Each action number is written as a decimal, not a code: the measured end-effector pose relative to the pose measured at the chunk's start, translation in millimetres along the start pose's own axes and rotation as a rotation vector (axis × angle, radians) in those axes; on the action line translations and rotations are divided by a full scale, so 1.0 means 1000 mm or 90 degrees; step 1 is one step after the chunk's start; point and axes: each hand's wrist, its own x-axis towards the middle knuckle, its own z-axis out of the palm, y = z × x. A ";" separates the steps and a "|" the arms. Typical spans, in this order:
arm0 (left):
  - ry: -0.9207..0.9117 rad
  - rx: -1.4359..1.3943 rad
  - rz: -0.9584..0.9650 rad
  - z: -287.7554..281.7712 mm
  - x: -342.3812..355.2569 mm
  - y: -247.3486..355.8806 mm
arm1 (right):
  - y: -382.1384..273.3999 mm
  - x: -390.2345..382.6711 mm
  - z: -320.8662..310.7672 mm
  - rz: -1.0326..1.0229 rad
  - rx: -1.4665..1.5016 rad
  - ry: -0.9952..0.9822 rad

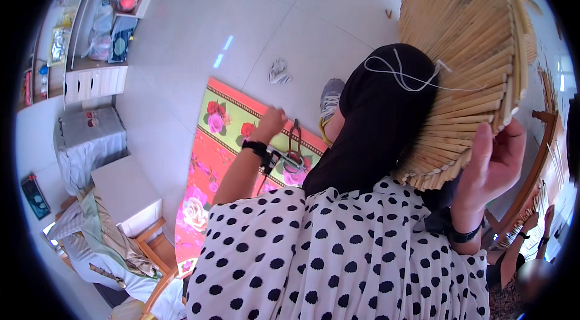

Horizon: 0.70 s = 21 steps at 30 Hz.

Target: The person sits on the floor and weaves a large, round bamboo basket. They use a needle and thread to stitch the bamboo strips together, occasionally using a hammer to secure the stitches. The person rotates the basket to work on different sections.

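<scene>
A curved mat of thin straw-coloured sticks point(462, 24), tied side by side, stands against my right leg and fans out upward. My right hand point(498, 154) pinches its near right edge, thumb on the stick ends. White cord point(402, 72) loops across my dark-trousered knee and runs onto the mat. My left hand point(272, 125) is closed above a floral mat, with its fingers partly hidden; what it holds, if anything, cannot be made out. Beside it, a pair of dark-handled scissors point(295, 142) lies on the floral mat point(208, 157).
A crumpled grey-white cloth point(278, 71) lies on the tiled floor ahead. Shelves point(99, 30), a covered box point(90, 138) and a wooden chair point(158, 247) with fabric stand at left. At far right another person's arms point(525, 232) reach over loose sticks by a wooden frame.
</scene>
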 end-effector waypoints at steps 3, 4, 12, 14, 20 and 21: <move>-0.069 -0.044 0.003 0.113 -0.027 -0.038 | -0.004 0.000 -0.001 0.032 -0.031 0.001; -0.009 -0.071 -0.012 0.136 -0.039 -0.033 | -0.005 0.001 -0.004 0.031 -0.056 0.015; 0.127 -0.057 -0.180 0.192 -0.028 0.018 | -0.019 0.013 -0.006 0.002 -0.186 0.012; 0.122 -0.039 -0.131 0.199 -0.014 0.001 | -0.021 0.014 -0.004 -0.008 -0.200 0.006; 0.218 -0.935 -0.165 0.070 0.001 0.033 | -0.027 0.011 -0.002 -0.021 -0.220 0.017; 0.252 -0.943 -0.109 0.019 -0.009 0.061 | -0.026 0.013 -0.003 -0.021 -0.224 0.023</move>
